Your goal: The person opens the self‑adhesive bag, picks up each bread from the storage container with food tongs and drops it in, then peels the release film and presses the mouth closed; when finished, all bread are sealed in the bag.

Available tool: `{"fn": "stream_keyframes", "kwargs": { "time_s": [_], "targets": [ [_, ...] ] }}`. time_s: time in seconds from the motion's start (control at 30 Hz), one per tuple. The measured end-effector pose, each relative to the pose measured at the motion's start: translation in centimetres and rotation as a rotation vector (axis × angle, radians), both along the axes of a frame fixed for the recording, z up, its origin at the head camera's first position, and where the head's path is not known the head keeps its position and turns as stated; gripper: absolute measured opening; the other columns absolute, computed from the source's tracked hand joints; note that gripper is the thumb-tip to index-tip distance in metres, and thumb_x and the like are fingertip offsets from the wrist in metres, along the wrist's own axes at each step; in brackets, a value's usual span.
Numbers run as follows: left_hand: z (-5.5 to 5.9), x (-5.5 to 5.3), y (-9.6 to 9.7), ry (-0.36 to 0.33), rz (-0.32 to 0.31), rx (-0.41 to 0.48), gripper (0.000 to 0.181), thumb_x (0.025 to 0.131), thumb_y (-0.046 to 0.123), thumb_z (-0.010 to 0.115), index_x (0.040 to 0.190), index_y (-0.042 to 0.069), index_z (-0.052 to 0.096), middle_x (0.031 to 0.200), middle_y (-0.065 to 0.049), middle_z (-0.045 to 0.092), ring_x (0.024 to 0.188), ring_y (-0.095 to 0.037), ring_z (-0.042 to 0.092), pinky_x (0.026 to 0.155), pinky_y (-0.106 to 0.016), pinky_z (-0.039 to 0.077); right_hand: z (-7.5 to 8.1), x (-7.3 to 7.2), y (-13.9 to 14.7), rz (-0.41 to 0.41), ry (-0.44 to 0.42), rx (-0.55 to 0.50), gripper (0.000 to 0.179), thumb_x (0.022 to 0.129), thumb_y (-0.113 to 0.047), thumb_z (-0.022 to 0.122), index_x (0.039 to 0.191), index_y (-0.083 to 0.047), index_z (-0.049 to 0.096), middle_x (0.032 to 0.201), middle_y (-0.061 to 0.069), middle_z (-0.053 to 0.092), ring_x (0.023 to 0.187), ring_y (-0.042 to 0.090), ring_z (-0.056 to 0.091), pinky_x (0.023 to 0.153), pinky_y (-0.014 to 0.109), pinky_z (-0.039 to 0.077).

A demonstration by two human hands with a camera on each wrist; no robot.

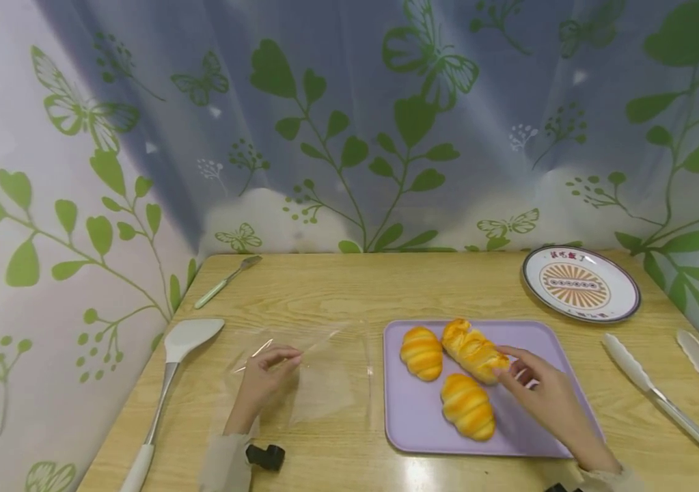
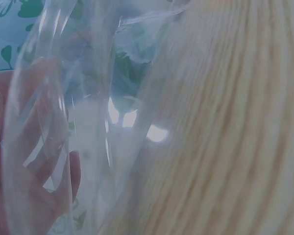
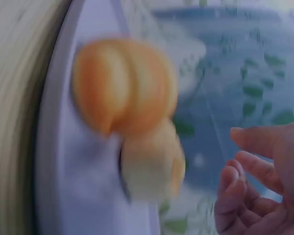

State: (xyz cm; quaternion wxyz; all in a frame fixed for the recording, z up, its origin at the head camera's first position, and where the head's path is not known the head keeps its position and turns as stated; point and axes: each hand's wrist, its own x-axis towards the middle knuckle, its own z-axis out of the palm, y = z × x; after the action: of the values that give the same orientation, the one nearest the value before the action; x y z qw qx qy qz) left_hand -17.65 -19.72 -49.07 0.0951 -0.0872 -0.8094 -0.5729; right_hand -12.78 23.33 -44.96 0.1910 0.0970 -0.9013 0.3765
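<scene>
Braided bread right of clear bag

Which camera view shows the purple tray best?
The head view: the purple tray shows nearly whole there, only partly covered by breads and the right hand. The right wrist view shows a blurred strip of it; in the left wrist view I can make out none.

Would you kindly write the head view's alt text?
A right hand is at one end of a braided golden loaf beside two ridged golden rolls on a rectangular lilac tray; the left hand is at a transparent plastic sheet or bag on a wood-grain table.
</scene>
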Motion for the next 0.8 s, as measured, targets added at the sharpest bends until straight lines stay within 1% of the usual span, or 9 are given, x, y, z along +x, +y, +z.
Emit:
{"fn": "stream_keyframes", "kwargs": {
  "time_s": [0.1, 0.23, 0.3, 0.37, 0.43, 0.47, 0.53, 0.63, 0.8],
  "targets": [
    [-0.1, 0.1, 0.0, 0.015, 0.007, 0.001, 0.007, 0.086, 0.003, 0.072, 0.092, 0.001, 0.074, 0.099, -0.011, 0.073, 0.094, 0.007, 0.06, 0.093, -0.014, 0.047, -0.8, 0.6, 3.9, -0.151, -0.019, -0.026, 0.03, 0.084, -0.008, 0.075, 0.112, 0.0, 0.067, 0.073, -0.019, 0.056, 0.063, -0.012, 0.048, 0.054, 0.011, 0.043],
    [-0.1, 0.2, 0.0, 0.019, 0.005, 0.007, 0.008, 0.086, 0.003, 0.072, 0.093, -0.001, 0.073, 0.099, -0.013, 0.074, 0.095, 0.007, 0.06, 0.092, -0.015, 0.048, -1.7, 1.7, 8.8, -0.372, -0.103, -0.081, 0.037, 0.088, -0.018, 0.072, 0.115, 0.005, 0.064, 0.073, -0.037, 0.047, 0.064, -0.02, 0.045, 0.056, 0.004, 0.04],
    [-0.1, 0.2, 0.0, 0.013, 0.0, 0.01, 0.009, 0.086, 0.004, 0.071, 0.094, -0.002, 0.073, 0.1, -0.013, 0.073, 0.095, 0.007, 0.06, 0.092, -0.015, 0.048, -1.9, 2.3, 11.1, -0.468, -0.169, -0.078, 0.044, 0.09, -0.025, 0.07, 0.12, 0.005, 0.062, 0.079, -0.024, 0.058, 0.064, -0.023, 0.04, 0.055, 0.005, 0.038],
    [-0.1, 0.2, 0.0, 0.008, -0.004, 0.018, 0.011, 0.086, 0.004, 0.071, 0.094, -0.003, 0.073, 0.1, -0.015, 0.073, 0.095, 0.006, 0.061, 0.092, -0.015, 0.048, -1.9, 2.8, 12.9, -0.548, -0.253, -0.045, 0.053, 0.092, -0.032, 0.066, 0.128, 0.006, 0.056, 0.096, 0.001, 0.066, 0.073, -0.008, 0.052, 0.065, 0.014, 0.039],
    [-0.1, 0.2, 0.0, 0.005, 0.001, 0.019, 0.01, 0.086, 0.004, 0.071, 0.094, -0.003, 0.073, 0.101, -0.015, 0.073, 0.095, 0.006, 0.061, 0.092, -0.015, 0.048, -2.1, 3.1, 14.4, -0.588, -0.336, -0.013, 0.063, 0.094, -0.037, 0.062, 0.135, 0.008, 0.047, 0.118, 0.03, 0.054, 0.098, 0.018, 0.055, 0.079, 0.034, 0.04],
    [-0.1, 0.2, 0.1, 0.004, 0.004, 0.02, 0.01, 0.086, 0.004, 0.071, 0.095, -0.003, 0.073, 0.101, -0.016, 0.072, 0.095, 0.006, 0.06, 0.092, -0.015, 0.048, -2.1, 3.3, 15.1, -0.588, -0.383, -0.006, 0.068, 0.095, -0.04, 0.059, 0.139, 0.009, 0.04, 0.129, 0.041, 0.04, 0.112, 0.034, 0.047, 0.083, 0.047, 0.038],
    [-0.1, 0.1, 0.1, 0.002, 0.011, 0.019, 0.01, 0.086, 0.003, 0.071, 0.094, -0.002, 0.073, 0.101, -0.016, 0.072, 0.095, 0.007, 0.06, 0.092, -0.014, 0.048, -2.3, 3.5, 16.2, -0.598, -0.448, -0.008, 0.079, 0.095, -0.043, 0.058, 0.144, 0.01, 0.028, 0.14, 0.046, 0.022, 0.127, 0.058, 0.022, 0.088, 0.066, 0.029],
    [-0.1, 0.1, 0.2, -0.006, 0.012, 0.028, 0.01, 0.087, 0.003, 0.071, 0.095, -0.003, 0.073, 0.101, -0.015, 0.072, 0.095, 0.006, 0.06, 0.092, -0.014, 0.047, -2.6, 3.6, 17.6, -0.628, -0.526, -0.034, 0.096, 0.091, -0.051, 0.061, 0.149, 0.01, 0.013, 0.148, 0.048, 0.002, 0.137, 0.061, 0.003, 0.103, 0.076, 0.017],
    [0.0, 0.2, 0.3, -0.014, 0.001, 0.08, 0.009, 0.087, 0.002, 0.07, 0.094, -0.004, 0.071, 0.096, -0.004, 0.072, 0.093, 0.0, 0.062, 0.088, -0.014, 0.048, -3.0, 3.5, 19.5, -0.618, -0.628, -0.062, 0.115, 0.086, -0.058, 0.065, 0.149, 0.012, -0.003, 0.152, 0.044, -0.005, 0.139, 0.064, 0.001, 0.111, 0.074, 0.013]
  ]
}}
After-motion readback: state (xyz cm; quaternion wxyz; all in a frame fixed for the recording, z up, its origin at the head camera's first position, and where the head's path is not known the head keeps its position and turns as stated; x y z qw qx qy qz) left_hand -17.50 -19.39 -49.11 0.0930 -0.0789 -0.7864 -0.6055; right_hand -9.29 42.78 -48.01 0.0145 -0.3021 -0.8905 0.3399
